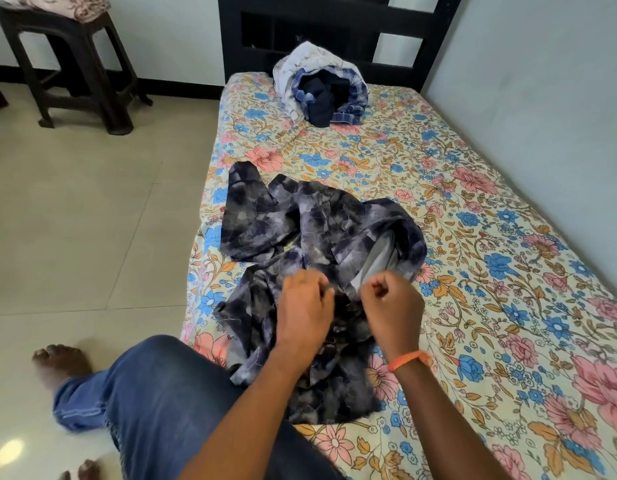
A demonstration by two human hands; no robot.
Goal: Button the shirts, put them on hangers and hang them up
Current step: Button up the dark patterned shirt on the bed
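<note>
A dark navy and grey patterned shirt (300, 233) lies crumpled on the floral bed sheet (473, 237), collar end away from me. My left hand (305, 311) and my right hand (391, 306) sit close together over the shirt's front placket, fingers curled and pinching the fabric edges on either side. A small button (336, 329) shows on the placket just below the hands. The grey inner side of the shirt (378, 263) shows beside my right hand. No hanger is in view.
A pile of other clothes (320, 86), white, blue check and dark navy, lies at the head of the bed by the black headboard (317, 26). A dark plastic stool (75, 60) stands on the tiled floor at left. My knee in jeans (168, 403) rests at the bed's edge.
</note>
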